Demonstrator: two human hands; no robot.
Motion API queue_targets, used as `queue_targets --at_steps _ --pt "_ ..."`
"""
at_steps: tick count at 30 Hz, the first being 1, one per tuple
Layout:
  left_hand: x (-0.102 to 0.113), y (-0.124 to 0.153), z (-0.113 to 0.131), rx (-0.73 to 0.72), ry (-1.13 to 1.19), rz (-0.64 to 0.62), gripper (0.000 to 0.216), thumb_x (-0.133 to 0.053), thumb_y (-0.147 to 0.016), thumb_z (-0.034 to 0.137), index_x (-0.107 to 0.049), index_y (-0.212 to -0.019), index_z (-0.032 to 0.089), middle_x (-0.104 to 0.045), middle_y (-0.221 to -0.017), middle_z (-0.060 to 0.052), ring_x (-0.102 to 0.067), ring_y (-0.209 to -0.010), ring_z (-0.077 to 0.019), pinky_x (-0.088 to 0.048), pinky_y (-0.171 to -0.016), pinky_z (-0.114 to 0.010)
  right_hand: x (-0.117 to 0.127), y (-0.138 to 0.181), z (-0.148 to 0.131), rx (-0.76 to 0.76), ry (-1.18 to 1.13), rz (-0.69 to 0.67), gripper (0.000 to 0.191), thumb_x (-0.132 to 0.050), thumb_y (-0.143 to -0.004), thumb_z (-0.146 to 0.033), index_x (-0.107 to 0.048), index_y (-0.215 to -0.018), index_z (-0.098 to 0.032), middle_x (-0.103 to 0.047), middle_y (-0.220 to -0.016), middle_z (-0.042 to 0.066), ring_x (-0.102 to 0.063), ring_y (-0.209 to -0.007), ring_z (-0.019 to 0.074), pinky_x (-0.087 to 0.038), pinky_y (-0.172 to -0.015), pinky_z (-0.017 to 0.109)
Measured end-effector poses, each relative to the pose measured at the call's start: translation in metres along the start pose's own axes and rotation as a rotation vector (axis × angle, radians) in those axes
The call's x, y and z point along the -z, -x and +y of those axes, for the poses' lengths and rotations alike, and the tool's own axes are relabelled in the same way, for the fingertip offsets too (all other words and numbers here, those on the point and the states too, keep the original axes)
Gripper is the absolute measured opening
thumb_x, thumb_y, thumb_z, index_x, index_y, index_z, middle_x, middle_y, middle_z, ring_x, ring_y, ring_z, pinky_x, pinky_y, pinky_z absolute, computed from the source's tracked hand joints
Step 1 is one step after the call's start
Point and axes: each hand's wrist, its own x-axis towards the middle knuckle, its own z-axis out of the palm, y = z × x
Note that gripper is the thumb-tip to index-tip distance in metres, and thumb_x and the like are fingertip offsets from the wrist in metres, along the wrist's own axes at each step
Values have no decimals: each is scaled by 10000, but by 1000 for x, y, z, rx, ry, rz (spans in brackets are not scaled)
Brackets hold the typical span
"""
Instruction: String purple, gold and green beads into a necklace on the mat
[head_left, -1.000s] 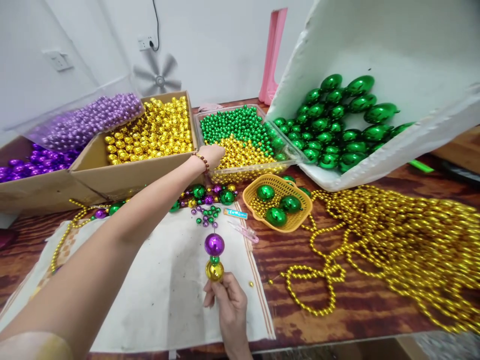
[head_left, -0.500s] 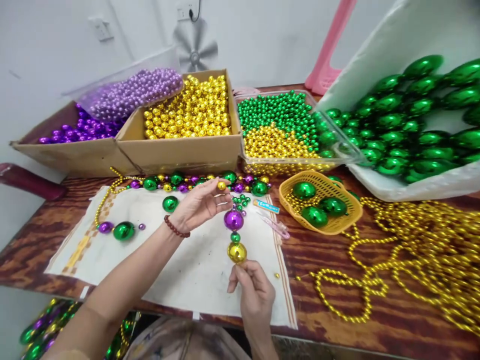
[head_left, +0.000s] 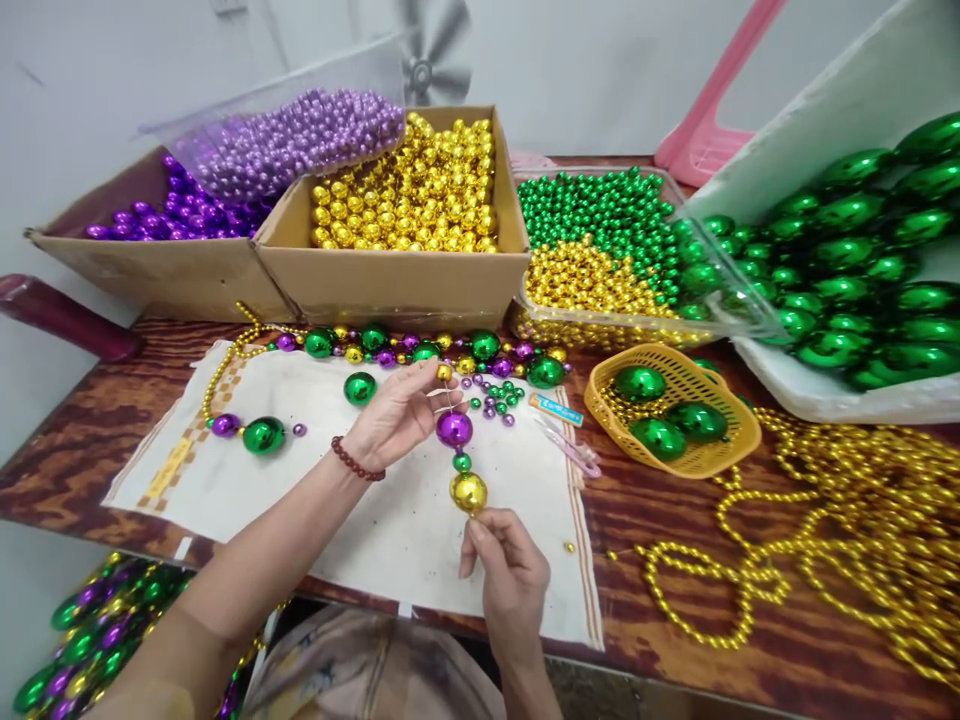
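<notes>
Above the cloth (head_left: pixel 397 545), three-bead stack (head_left: pixel 462 462) strung; left hand (head_left: pixel 397 412) pinches gold bead (head_left: pixel 445 372) at wire (head_left: pixel 450 397) top, unseated; right hand (head_left: pixel 511 570) pinches stack's base; loose beads (head_left: pixel 490 404) unstrung.

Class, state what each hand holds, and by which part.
Left hand: small gold bead, by its side. Right hand: bead strand, by its lower end, at the large gold ball.

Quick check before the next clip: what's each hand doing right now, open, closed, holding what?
Left hand: closed, pinching a small gold bead.
Right hand: closed, holding the bead stack by its lower end.
</notes>
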Motion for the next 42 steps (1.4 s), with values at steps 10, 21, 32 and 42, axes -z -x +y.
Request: queue_targets --at_steps 10,21,32,42 --pt "9 -2 -9 -106 -171 43 226 -808 -756 236 -687 -910 124 -675 -830 -23 -676 -716 -128 -550 -700 -256 -5 -3 3 -56 -21 49 267 -633 -901 -352 -607 -707 -171 -575 -594 -21 -538 -457 91 -448 -482 210" --pt "15 -10 -68 -101 -315 180 386 -719 -796 505 -555 -977 206 -607 -813 29 -527 -445 -51 -350 -341 -142 -13 -6 27 -140 123 30 279 -636 -881 -426 -614 -772 -170 -658 -649 3 -594 -484 119 -483 -509 240" --pt "23 -17 -72 553 -520 -219 393 -746 -779 498 -616 -927 158 -636 -730 -7 -525 -381 -66 -316 -291 -148 42 -83 -6 -43 33 95 238 -721 -782 -386 -716 -856 -160 -632 -637 -24 -491 -447 73 -362 -437 200" --pt "37 -24 -85 764 -518 -345 333 -715 -805 444 -649 -916 137 -585 -644 5 -393 -335 -35 -170 -280 -141 81 -89 12 -1 -300 575 314 -759 -744 -426 -554 -740 -188 -630 -650 -46 -464 -378 45 -376 -369 171"
